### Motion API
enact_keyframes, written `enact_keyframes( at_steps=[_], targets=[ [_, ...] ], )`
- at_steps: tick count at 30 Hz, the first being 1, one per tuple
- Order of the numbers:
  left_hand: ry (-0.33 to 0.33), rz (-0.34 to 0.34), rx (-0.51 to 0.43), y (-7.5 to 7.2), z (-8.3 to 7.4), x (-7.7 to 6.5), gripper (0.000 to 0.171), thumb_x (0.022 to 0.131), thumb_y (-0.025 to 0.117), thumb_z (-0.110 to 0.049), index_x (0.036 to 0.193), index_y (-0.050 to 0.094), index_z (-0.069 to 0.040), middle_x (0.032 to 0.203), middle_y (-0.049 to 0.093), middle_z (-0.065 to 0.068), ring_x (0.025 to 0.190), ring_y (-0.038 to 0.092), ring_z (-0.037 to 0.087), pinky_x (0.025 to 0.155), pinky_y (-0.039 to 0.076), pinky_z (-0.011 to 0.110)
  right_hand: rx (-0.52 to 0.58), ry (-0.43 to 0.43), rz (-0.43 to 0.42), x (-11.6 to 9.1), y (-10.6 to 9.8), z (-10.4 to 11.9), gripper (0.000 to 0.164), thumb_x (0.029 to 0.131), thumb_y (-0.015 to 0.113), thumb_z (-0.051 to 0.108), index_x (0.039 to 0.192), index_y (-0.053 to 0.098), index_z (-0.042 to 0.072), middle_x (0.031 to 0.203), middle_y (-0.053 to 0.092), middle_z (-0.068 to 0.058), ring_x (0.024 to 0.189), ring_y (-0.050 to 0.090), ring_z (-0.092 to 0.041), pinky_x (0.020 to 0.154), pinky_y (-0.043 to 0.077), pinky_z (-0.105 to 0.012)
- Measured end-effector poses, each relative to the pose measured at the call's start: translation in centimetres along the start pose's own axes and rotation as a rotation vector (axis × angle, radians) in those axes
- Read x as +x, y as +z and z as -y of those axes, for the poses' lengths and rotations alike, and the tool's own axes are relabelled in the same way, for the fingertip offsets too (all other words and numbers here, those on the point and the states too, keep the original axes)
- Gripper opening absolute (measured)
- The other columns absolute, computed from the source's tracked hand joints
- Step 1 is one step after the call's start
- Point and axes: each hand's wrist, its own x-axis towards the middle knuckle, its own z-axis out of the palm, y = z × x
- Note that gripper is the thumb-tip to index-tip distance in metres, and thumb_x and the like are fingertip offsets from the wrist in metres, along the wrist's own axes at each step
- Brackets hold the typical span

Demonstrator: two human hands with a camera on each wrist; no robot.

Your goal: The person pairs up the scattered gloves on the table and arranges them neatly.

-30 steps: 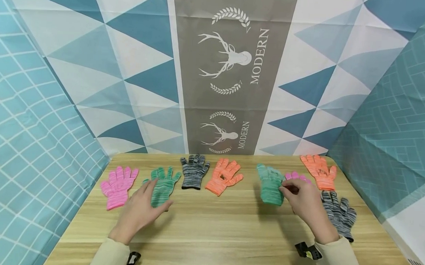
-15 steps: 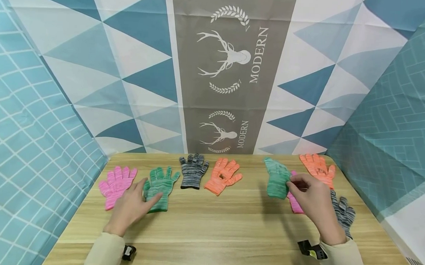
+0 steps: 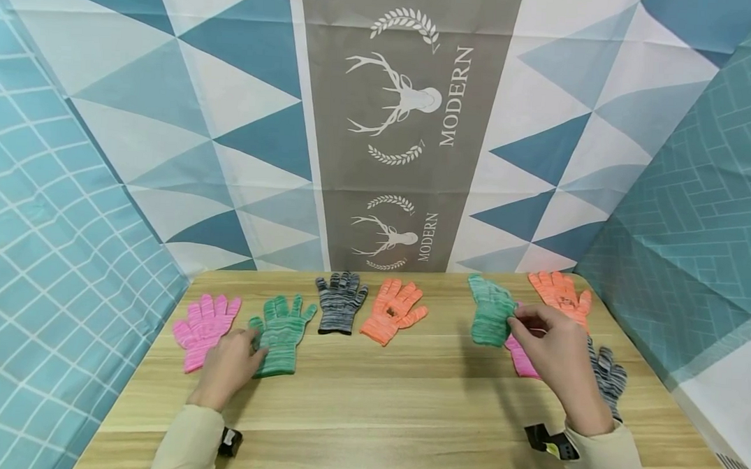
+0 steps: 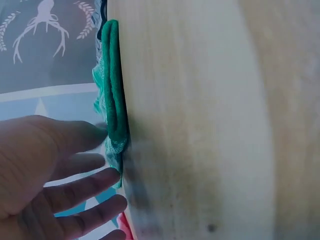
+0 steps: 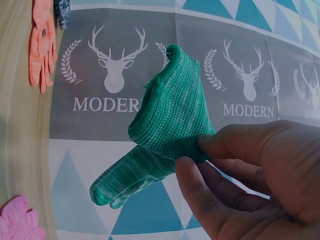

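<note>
In the head view my right hand [image 3: 549,357] pinches a green knit glove [image 3: 493,315] by its edge, thumb against fingertips. The glove hangs above the table, fingers drooping; its cuff opening shows in the right wrist view. My left hand [image 3: 231,364] is at the left edge of another green glove [image 3: 283,335], which lies flat. In the left wrist view its thumb touches this glove [image 4: 116,95], while the other fingers reach out fairly straight beside it. A pink glove [image 3: 206,331] lies just left of that hand. Another pink glove [image 3: 522,356] is partly hidden behind my right hand.
A grey-black glove [image 3: 341,304] and an orange glove [image 3: 394,311] lie at the table's back middle. Another orange glove [image 3: 560,296] and a grey-black glove [image 3: 608,377] lie at the right. Patterned cloth walls [image 3: 393,123] border the wooden table [image 3: 380,416].
My right hand has moved the pinched green glove slightly right and away from me, uncovering more of the pink one. My left hand has shifted left and lowered to the other green glove, fingers drawing in.
</note>
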Motion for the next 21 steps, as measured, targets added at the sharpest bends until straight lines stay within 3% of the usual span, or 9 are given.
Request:
enact_keyframes(
  at_steps=[4, 12, 16, 21],
  targets=[
    [-0.016, 0.033, -0.006, -0.2, 0.1, 0.1, 0.028, 0.090, 0.078, -0.015, 0.110, 0.076, 0.005, 0.103, 0.074, 0.025, 0.089, 0.071, 0.042, 0.072, 0.058, 0.058, -0.006, 0.003, -0.003, 0.0, -0.2, 0.2, 0.012, 0.086, 0.079, 0.001, 0.098, 0.077, 0.003, 0.091, 0.076, -0.011, 0.079, 0.072, -0.021, 0.072, 0.044, 0.001],
    [-0.031, 0.059, -0.045, -0.7, -0.3, -0.1, 0.007, 0.090, 0.079, -0.013, 0.088, 0.081, -0.007, 0.091, 0.079, 0.012, 0.074, 0.071, 0.024, 0.068, 0.058, 0.048, 0.004, 0.020, -0.006, 0.0, -0.5, 0.2, 0.011, 0.087, 0.079, 0.002, 0.098, 0.077, 0.003, 0.091, 0.076, -0.010, 0.080, 0.070, -0.012, 0.073, 0.044, 0.001],
    [-0.021, 0.067, -0.045, -0.9, -0.9, -0.5, 0.012, 0.090, 0.078, -0.013, 0.078, 0.079, -0.012, 0.076, 0.074, 0.004, 0.061, 0.056, 0.012, 0.058, 0.050, 0.037, -0.001, 0.016, -0.018, 0.0, -0.6, 0.1, 0.012, 0.086, 0.079, 0.002, 0.098, 0.077, 0.004, 0.091, 0.076, -0.010, 0.079, 0.071, -0.015, 0.072, 0.044, 0.001],
    [-0.001, 0.090, -0.057, -0.8, -2.0, -1.2, 0.024, 0.092, 0.075, -0.013, 0.069, 0.072, -0.014, 0.061, 0.060, -0.003, 0.054, 0.044, 0.009, 0.052, 0.038, 0.028, -0.003, 0.006, -0.026, 0.0, -0.6, 0.0, 0.012, 0.086, 0.080, 0.003, 0.097, 0.077, 0.004, 0.090, 0.076, -0.010, 0.079, 0.072, -0.019, 0.072, 0.044, 0.001]
  ],
)
